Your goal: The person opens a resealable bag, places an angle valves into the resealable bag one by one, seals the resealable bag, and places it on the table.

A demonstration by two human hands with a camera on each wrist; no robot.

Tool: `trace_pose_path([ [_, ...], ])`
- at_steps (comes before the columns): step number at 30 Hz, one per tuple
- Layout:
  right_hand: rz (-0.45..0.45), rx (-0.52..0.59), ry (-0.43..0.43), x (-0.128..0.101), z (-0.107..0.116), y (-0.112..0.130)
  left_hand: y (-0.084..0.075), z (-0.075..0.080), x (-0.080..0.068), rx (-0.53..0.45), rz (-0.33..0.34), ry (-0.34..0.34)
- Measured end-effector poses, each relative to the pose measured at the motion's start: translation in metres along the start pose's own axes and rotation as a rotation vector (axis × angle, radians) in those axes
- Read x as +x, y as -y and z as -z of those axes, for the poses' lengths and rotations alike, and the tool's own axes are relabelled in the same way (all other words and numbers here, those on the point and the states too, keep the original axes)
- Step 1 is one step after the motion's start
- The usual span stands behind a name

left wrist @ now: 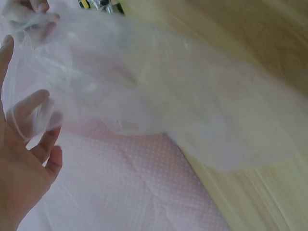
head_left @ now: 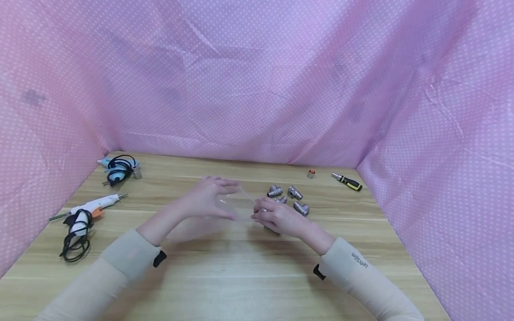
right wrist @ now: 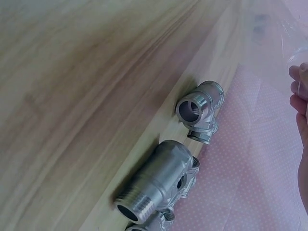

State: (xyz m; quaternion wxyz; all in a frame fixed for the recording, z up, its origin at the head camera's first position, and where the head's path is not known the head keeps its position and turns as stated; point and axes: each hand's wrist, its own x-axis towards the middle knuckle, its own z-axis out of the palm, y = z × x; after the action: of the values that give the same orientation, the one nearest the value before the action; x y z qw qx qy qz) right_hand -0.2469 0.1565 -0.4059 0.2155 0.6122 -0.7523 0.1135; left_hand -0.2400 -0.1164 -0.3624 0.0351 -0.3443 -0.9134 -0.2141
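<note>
A clear plastic bag [left wrist: 144, 86] hangs between the two hands, its body trailing toward the left forearm in the head view. My left hand [head_left: 209, 197] is at the bag's mouth, fingers spread apart and partly seen through the film. With its fingertips, my right hand [head_left: 279, 217] pinches the edge of the mouth. Several threaded metal pipe tees [head_left: 295, 192] lie on the table beside and beyond the right hand, which partly hides some. The right wrist view shows one tee [right wrist: 202, 108] apart from a larger threaded fitting [right wrist: 156, 178].
On the wooden table [head_left: 241, 285], a blue glue gun [head_left: 117, 171] and a white glue gun [head_left: 94, 205] with black cords lie left. A small metal piece with an orange top [head_left: 311, 174] and a yellow-black screwdriver [head_left: 348, 182] lie back right. Pink dotted cloth [head_left: 241, 89] surrounds the table.
</note>
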Motion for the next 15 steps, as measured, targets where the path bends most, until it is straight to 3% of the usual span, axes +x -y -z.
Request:
trace_pose_path([
  [6, 0.011, 0.002, 0.006, -0.0009, -0.0004, 0.0, 0.0049, 0.0002, -0.0005, -0.177, 0.077, -0.01],
  [11, 0.03, -0.008, 0.006, 0.0001, -0.0009, 0.0004, 0.0005, -0.0058, -0.0006, -0.189, 0.119, -0.042],
  [15, 0.014, 0.011, 0.005, -0.0012, -0.002, 0.0002, 0.0023, -0.0066, -0.0038, -0.209, 0.1, 0.005],
])
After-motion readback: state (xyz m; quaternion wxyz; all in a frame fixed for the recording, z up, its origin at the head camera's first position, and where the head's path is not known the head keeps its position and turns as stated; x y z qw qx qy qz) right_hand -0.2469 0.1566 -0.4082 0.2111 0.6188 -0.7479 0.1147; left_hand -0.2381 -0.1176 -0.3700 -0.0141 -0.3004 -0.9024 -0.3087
